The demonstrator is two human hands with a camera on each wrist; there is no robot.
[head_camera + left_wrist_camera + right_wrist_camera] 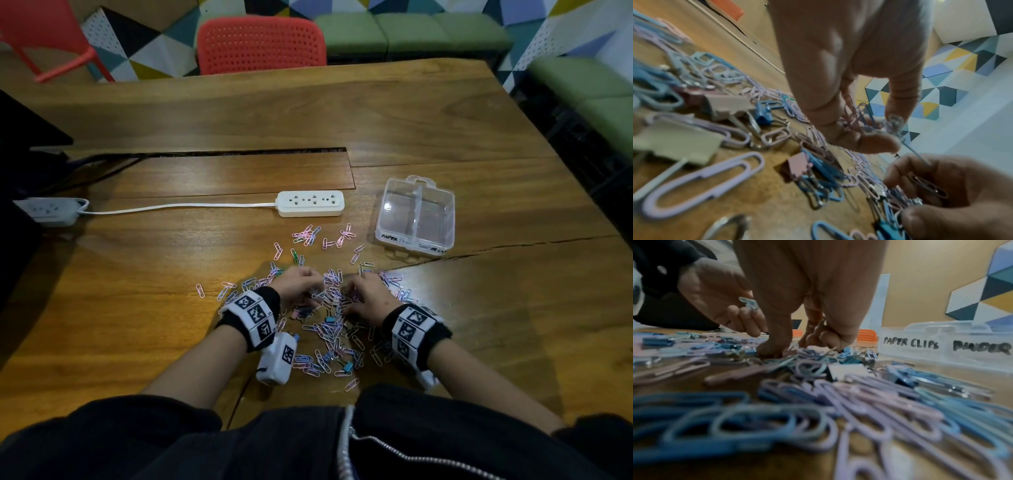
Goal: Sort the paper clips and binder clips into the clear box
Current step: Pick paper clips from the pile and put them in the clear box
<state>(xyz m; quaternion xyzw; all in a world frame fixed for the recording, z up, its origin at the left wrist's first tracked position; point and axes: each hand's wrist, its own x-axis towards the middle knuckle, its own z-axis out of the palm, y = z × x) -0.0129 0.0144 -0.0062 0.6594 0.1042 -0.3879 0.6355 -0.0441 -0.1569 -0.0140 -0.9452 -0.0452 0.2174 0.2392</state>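
Observation:
A heap of pastel paper clips (329, 337) with a few small binder clips (347, 367) lies on the wooden table in front of me. Both hands are down in the middle of it. My left hand (317, 287) pinches a small bunch of paper clips (857, 113) between thumb and fingers. My right hand (349, 291) grips several paper clips (929, 186) in its curled fingers, fingertips on the heap (797, 347). The clear box (416, 216) stands open at the right rear, with two compartments labelled for paper clips (910, 344) and binder clips; both look empty.
A white power strip (310, 204) with its cable lies just behind the heap. A dark slot (246, 152) runs across the table farther back. A red chair (260, 44) stands at the far edge. Loose binder clips (763, 113) sit among the paper clips.

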